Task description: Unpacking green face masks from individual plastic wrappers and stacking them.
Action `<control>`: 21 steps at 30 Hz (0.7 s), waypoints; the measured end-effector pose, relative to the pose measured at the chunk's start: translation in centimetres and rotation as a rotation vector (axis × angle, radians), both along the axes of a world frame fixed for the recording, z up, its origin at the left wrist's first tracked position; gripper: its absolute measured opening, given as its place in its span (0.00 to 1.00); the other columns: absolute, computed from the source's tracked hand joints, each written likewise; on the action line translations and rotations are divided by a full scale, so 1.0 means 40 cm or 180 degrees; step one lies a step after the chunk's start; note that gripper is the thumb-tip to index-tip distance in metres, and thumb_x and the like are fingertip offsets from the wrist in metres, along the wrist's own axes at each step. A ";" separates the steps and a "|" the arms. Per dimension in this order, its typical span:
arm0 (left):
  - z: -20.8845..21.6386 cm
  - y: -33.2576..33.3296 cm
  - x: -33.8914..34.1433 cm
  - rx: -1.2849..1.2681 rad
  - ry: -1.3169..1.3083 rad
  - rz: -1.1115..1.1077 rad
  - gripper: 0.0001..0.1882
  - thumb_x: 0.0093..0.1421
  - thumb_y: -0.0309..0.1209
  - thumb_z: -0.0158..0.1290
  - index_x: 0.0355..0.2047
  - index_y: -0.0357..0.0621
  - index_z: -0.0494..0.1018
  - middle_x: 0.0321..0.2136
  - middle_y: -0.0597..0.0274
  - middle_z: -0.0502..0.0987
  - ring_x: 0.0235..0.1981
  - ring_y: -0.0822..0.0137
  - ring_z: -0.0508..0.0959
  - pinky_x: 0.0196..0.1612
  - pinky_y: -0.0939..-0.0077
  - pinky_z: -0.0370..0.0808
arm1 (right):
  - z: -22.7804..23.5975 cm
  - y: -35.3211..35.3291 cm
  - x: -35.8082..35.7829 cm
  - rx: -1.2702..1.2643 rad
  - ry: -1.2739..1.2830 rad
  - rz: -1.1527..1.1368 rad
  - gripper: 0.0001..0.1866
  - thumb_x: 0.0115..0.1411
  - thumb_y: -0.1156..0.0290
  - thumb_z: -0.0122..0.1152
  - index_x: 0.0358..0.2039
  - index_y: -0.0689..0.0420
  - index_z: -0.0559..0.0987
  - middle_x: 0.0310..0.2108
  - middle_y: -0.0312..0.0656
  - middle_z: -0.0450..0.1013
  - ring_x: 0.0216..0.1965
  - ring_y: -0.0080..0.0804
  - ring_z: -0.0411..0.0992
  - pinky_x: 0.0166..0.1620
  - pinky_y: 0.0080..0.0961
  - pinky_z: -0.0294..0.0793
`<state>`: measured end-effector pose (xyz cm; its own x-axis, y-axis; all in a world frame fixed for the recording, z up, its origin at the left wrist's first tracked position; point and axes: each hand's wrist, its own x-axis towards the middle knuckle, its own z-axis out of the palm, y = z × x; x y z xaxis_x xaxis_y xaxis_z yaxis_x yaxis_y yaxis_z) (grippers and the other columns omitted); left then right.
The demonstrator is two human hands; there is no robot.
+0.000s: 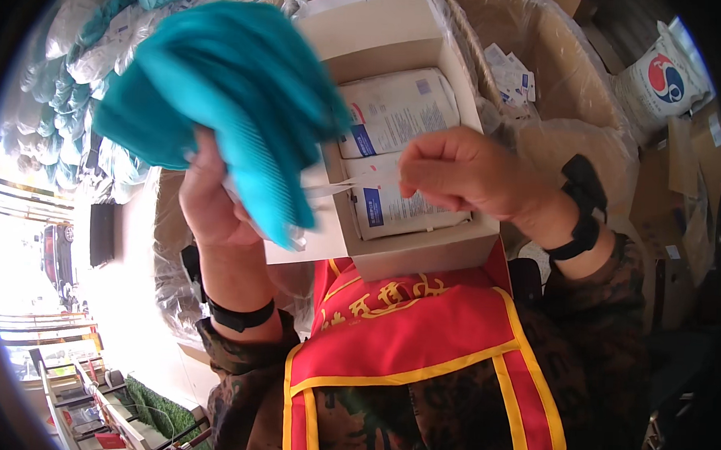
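Observation:
My left hand (211, 190) is closed round a bunched teal ribbed cloth (246, 83), lifted to the left of an open cardboard box (423, 256). The cloth is blurred by motion and hides part of that hand's fingers. A thin whitish strip (338, 187), perhaps plastic film, stretches from beside the cloth toward my right hand (475, 170). The right fingers are curled in a pinch at its end, above the box. Inside the box lie white printed packets (402, 106) with blue labels, partly covered by my right hand.
A large plastic-lined carton (546, 32) with small white packets (508, 75) stands behind on the right. Beyond it is a white sack (660, 81). Bagged teal and white goods (69, 92) are piled at the far left. A red apron (408, 332) covers my front, near the box.

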<state>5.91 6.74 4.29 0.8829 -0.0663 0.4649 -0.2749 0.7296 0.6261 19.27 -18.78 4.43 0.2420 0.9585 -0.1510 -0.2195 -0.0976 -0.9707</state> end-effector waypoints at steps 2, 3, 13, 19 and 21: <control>-0.005 0.045 -0.050 0.1090 0.0887 0.0388 0.24 0.67 0.38 0.46 0.57 0.34 0.62 0.48 0.45 0.74 0.27 0.65 0.80 0.29 0.72 0.78 | 0.049 -0.008 0.018 -0.0063 -0.0119 0.0024 0.16 0.65 0.58 0.56 0.34 0.60 0.77 0.16 0.28 0.63 0.16 0.11 0.56 0.19 0.12 0.53; -0.009 0.027 -0.061 0.2168 0.0270 0.1024 0.23 0.67 0.37 0.47 0.57 0.35 0.62 0.48 0.46 0.74 0.35 0.60 0.80 0.37 0.66 0.78 | 0.068 0.002 0.019 0.0114 -0.0370 0.0119 0.16 0.65 0.58 0.55 0.34 0.60 0.77 0.17 0.28 0.64 0.18 0.10 0.57 0.21 0.12 0.55; 0.114 -0.105 -0.108 0.6353 -0.0184 0.2074 0.20 0.42 0.34 0.63 0.37 0.42 0.73 0.27 0.55 0.75 0.25 0.54 0.79 0.24 0.64 0.74 | 0.174 -0.118 0.026 -0.0490 -0.2404 0.0692 0.12 0.64 0.65 0.53 0.30 0.61 0.74 0.20 0.41 0.68 0.22 0.24 0.66 0.28 0.28 0.66; -0.009 0.172 -0.204 0.3223 0.1827 0.3530 0.17 0.57 0.23 0.55 0.47 0.35 0.71 0.35 0.57 0.80 0.29 0.66 0.81 0.21 0.76 0.74 | 0.180 -0.325 0.150 -0.0110 -0.0566 -0.1371 0.10 0.65 0.63 0.54 0.31 0.55 0.71 0.14 0.25 0.57 0.12 0.08 0.49 0.14 0.08 0.44; 0.031 0.164 -0.194 0.1526 0.1726 0.3030 0.16 0.67 0.29 0.47 0.52 0.36 0.66 0.37 0.51 0.78 0.22 0.75 0.76 0.16 0.89 0.68 | 0.140 -0.316 0.119 0.0023 -0.0156 -0.1391 0.10 0.65 0.63 0.54 0.32 0.55 0.71 0.14 0.25 0.57 0.12 0.08 0.49 0.14 0.08 0.44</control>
<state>-1.84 13.31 5.53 0.7449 0.6557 0.1232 -0.1944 0.0367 0.9802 24.05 -31.40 10.05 0.6317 0.7654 -0.1229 -0.1923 0.0011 -0.9813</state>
